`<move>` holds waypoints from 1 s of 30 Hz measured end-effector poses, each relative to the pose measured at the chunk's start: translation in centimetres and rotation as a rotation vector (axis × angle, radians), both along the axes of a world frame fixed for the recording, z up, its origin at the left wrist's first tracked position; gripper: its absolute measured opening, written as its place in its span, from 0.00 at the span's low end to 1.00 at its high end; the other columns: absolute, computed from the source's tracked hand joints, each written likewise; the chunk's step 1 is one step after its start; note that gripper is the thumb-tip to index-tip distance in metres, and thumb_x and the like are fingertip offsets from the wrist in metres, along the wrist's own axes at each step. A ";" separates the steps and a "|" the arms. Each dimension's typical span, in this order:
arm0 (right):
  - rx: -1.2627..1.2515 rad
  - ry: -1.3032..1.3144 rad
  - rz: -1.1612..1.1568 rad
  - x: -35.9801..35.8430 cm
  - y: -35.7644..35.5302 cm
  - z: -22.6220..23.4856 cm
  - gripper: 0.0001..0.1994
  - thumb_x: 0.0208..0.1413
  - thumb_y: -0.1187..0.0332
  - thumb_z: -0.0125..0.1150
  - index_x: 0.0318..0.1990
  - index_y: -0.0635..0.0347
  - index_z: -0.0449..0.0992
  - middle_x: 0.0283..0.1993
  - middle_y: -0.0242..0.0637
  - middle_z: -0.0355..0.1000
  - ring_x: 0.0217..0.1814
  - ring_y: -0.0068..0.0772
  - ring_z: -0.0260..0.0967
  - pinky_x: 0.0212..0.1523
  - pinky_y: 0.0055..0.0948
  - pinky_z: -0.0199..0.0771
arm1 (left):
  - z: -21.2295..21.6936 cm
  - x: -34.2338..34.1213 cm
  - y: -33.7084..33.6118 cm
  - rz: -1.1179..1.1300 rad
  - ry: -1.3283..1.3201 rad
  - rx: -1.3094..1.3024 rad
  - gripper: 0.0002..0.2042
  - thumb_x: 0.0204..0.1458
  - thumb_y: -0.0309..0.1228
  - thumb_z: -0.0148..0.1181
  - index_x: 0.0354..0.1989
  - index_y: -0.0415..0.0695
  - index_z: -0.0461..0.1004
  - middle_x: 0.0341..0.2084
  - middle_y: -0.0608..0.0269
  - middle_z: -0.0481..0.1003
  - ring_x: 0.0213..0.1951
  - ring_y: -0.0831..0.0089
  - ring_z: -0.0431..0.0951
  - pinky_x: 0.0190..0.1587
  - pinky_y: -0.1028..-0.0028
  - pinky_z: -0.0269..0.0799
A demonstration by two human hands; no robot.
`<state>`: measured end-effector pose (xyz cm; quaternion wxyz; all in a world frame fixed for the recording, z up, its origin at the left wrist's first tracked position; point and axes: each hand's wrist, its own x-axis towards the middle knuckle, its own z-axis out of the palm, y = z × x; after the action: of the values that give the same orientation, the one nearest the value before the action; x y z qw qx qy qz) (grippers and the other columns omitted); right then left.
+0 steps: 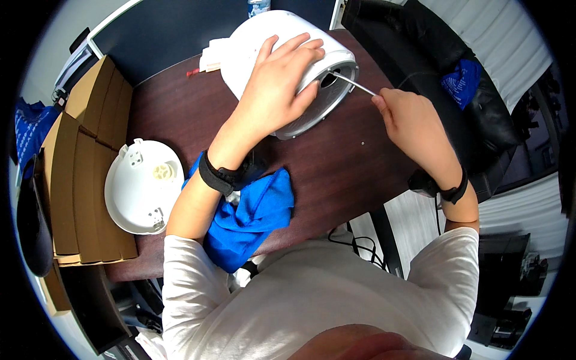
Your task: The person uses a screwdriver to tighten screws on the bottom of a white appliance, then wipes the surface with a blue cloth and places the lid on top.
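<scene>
A white round appliance body (270,36) lies on its side on the dark wooden table (336,162), its open underside with a metal rim facing right. My left hand (279,81) rests flat on top of it and holds it still. My right hand (408,120) grips a thin metal screwdriver (354,84), whose tip reaches into the opening of the appliance. A small screw (363,143) lies on the table below the tool.
A white round base cover (143,186) lies at the table's left on cardboard boxes (78,150). A blue cloth (252,216) sits under my left forearm. A black chair (444,72) with a blue item stands to the right; cables hang by the table's edge.
</scene>
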<state>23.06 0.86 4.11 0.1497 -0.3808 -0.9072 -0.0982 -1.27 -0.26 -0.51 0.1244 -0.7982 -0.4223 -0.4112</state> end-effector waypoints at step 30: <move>-1.563 0.844 0.042 -1.0 -0.8 -4.7 0.20 0.68 0.55 0.38 0.28 0.59 0.64 0.20 0.28 0.59 0.12 0.18 0.53 0.14 0.22 0.58 | -0.5 0.2 -0.1 -0.013 -0.028 0.002 0.21 0.46 0.25 0.58 0.51 0.43 0.67 0.56 0.56 0.69 0.63 0.58 0.62 0.65 0.50 0.46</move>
<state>22.09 0.10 -0.59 0.1707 -0.3619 -0.5911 0.7004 -1.06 -0.40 -1.02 0.1164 -0.7948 -0.4186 -0.4236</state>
